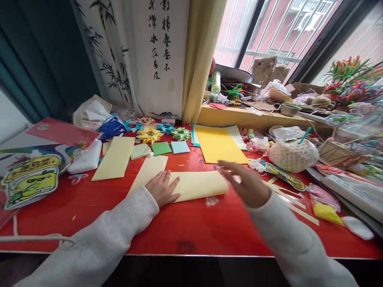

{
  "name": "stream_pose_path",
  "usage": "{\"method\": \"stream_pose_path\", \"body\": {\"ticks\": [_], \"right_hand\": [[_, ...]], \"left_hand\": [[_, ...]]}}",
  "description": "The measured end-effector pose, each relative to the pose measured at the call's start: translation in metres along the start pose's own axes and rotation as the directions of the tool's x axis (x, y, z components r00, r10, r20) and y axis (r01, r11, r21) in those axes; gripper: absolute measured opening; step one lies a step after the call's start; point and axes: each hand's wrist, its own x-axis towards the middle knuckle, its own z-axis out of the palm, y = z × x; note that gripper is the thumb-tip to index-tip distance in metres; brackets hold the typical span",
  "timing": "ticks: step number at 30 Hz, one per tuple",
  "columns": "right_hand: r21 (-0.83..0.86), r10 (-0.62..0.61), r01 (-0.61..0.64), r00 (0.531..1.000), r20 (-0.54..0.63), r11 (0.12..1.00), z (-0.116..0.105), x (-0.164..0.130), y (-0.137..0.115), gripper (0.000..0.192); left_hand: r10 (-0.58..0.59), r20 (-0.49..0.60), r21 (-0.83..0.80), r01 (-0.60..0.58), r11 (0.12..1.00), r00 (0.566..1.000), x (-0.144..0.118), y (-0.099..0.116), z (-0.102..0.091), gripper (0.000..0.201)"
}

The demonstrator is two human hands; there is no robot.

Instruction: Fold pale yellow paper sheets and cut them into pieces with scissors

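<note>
The curled paper sheet [199,185] is plain cream, the glossy worktop [215,233] red, the long white hanging [139,56] bamboo-patterned in black.

Passing room over red table [209,231] between grey sleeves [127,217], curled cream paper [200,185] obstructing ahead, netted fruit [291,156] right

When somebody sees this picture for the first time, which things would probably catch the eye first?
First, probably the bright yellow sheet on the red table, farther back than the pale paper under the left hand. Next, perhaps the colourful folded ornaments near the table's back edge. Behind them, a white hanging shows painted bamboo and dark characters.
</note>
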Motion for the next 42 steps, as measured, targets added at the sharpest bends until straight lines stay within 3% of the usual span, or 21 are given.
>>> {"method": "stream_pose_path", "body": {"ticks": [1, 3, 4, 6, 8, 11, 19, 24, 27, 29, 31, 32, 35, 38, 42], "right_hand": [[-0.023, -0.128, 0.129, 0.99, 0.064, 0.991, 0.01, -0.008, -0.02, 0.041], [-0.094, -0.374, 0.396, 0.908, 0.19, 0.913, 0.04, -0.025, -0.051, 0.053], [-0.13, -0.427, 0.465, 0.871, 0.243, 0.876, 0.056, -0.033, -0.06, 0.06], [-0.171, -0.458, 0.51, 0.847, 0.271, 0.843, 0.083, -0.045, -0.064, 0.072], [-0.201, -0.453, 0.506, 0.853, 0.259, 0.839, 0.095, -0.053, -0.053, 0.079], [-0.244, -0.41, 0.479, 0.867, 0.283, 0.844, 0.087, -0.061, -0.028, 0.08], [-0.377, -0.28, 0.403, 0.897, 0.341, 0.834, 0.035, -0.082, 0.027, 0.057], [-0.42, -0.194, 0.332, 0.921, 0.339, 0.844, 0.019, -0.094, 0.051, 0.05], [-0.416, -0.166, 0.312, 0.922, 0.351, 0.854, 0.017, -0.095, 0.051, 0.049], [-0.416, -0.165, 0.302, 0.928, 0.333, 0.858, 0.018, -0.094, 0.049, 0.047], [-0.416, -0.17, 0.296, 0.934, 0.313, 0.86, 0.018, -0.094, 0.047, 0.046], [-0.418, -0.171, 0.295, 0.936, 0.308, 0.859, 0.018, -0.094, 0.046, 0.045], [-0.436, -0.162, 0.29, 0.937, 0.308, 0.852, 0.018, -0.094, 0.045, 0.044], [-0.461, -0.149, 0.286, 0.938, 0.312, 0.84, 0.018, -0.094, 0.045, 0.043], [-0.478, -0.168, 0.295, 0.942, 0.291, 0.828, 0.018, -0.095, 0.045, 0.044]], "left_hand": [[-0.004, 0.008, -0.004, 0.004, 1.0, 1.0, 0.0, 0.0, -0.001, 0.049], [-0.01, 0.022, -0.002, 0.01, 1.0, 1.0, -0.001, 0.0, -0.002, 0.045], [-0.008, 0.027, -0.002, 0.008, 1.0, 1.0, -0.001, 0.0, -0.002, 0.042], [-0.003, 0.026, -0.018, 0.003, 1.0, 1.0, -0.002, 0.0, -0.002, 0.04], [-0.006, 0.006, -0.041, 0.007, 0.999, 1.0, -0.002, -0.001, -0.002, 0.041], [-0.017, -0.015, -0.033, 0.017, 0.999, 1.0, -0.001, 0.0, -0.003, 0.047], [0.005, -0.003, 0.045, -0.005, 0.999, 1.0, -0.002, 0.0, -0.001, 0.048], [-0.033, 0.023, -0.003, 0.034, 0.999, 0.999, -0.002, 0.0, -0.004, 0.046], [-0.089, 0.052, 0.007, 0.089, 0.996, 0.995, 0.01, 0.021, -0.01, 0.036], [-0.052, 0.05, -0.014, 0.052, 0.999, 0.997, 0.024, 0.05, -0.016, 0.033], [0.104, -0.009, -0.121, -0.104, 0.987, 0.995, 0.037, 0.086, -0.022, 0.034], [0.127, -0.031, -0.149, -0.13, 0.98, 0.991, 0.043, 0.104, -0.025, 0.036], [0.093, -0.026, -0.119, -0.095, 0.988, 0.995, 0.053, 0.141, -0.031, 0.038], [0.027, 0.002, -0.068, -0.027, 0.997, 1.0, 0.047, 0.145, -0.036, 0.038], [-0.016, 0.026, 0.059, 0.015, 0.998, 1.0, 0.018, 0.118, -0.042, 0.035]]}}
